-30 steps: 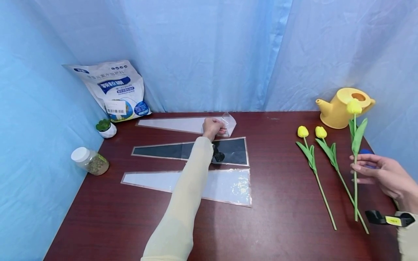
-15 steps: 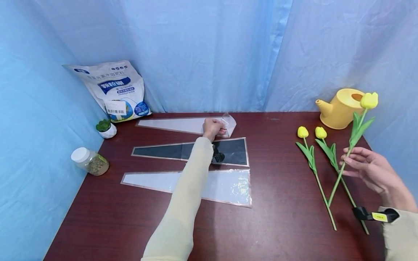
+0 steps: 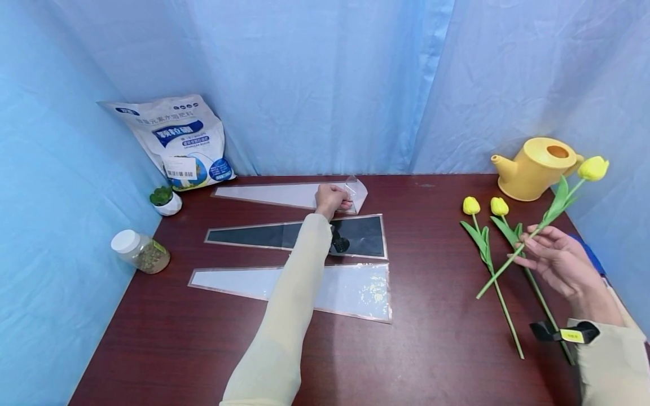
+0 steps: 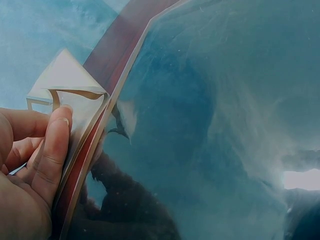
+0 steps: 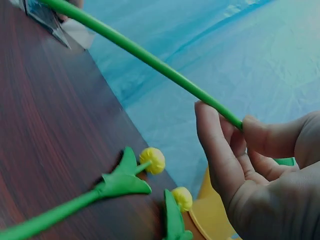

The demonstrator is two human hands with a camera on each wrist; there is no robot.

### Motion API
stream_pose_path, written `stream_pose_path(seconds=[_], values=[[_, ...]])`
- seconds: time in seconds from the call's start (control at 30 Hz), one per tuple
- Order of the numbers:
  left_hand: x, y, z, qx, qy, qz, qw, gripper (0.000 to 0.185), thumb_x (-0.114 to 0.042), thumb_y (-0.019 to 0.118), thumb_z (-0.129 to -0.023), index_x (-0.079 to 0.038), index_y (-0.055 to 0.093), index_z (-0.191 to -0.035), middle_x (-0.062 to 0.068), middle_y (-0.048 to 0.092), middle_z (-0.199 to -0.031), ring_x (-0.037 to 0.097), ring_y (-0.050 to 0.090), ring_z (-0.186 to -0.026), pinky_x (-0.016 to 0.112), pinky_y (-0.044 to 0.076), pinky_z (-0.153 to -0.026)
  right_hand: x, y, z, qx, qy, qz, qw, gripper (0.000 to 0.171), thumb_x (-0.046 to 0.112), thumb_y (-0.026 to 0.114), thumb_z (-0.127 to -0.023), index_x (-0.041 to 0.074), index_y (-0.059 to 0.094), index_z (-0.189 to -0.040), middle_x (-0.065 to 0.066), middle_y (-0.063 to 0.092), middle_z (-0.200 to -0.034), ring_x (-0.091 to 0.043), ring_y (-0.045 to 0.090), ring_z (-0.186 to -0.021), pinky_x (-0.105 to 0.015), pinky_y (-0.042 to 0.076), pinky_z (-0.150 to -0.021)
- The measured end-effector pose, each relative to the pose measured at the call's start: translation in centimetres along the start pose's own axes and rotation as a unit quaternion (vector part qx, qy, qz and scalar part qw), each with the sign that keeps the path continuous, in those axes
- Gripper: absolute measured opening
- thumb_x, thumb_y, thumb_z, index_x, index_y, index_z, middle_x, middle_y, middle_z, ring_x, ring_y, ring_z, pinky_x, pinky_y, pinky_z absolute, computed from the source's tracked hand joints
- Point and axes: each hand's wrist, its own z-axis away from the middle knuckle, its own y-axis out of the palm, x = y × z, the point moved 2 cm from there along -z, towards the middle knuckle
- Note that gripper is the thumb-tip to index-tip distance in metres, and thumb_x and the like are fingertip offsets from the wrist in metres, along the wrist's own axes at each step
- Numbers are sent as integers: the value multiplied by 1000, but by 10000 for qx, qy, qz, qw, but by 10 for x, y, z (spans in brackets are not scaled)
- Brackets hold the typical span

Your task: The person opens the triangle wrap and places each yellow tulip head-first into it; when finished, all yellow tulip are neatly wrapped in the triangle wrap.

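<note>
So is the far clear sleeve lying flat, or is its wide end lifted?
Lifted at the wide end. The left hand pinches the far sleeve there, and its corner curls up off the table; the rest lies flat.

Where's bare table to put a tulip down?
Widest bare strip: between the sleeves and the lying tulips. Also free: the front edge of the table. Crowded: left half under the three sleeves; right rear by the watering can.
</note>
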Motion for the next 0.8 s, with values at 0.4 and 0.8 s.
stream_pose_path(seconds=[0.4,0.8], values=[[0,1,-2,37,3,-42,10000,8,-6,71,-90,-1,76,-94,10,74,-76,7,64,-46,20,57,-52,-17,15,-9,-507,-255,-633,9964,37,-12,22,-103,-5,57,-113,-21,70,-104,-34,72,-99,-52,61,-87],[0,0,-2,44,39,-34,10000,8,-5,70,-90,-1,76,-93,10,74,-75,7,64,-46,21,57,-52,-33,23,-13,-1348,-384,-1372,9806,28,-11,30,-103,-1,56,-108,-18,60,-99,-36,70,-102,-56,60,-86]])
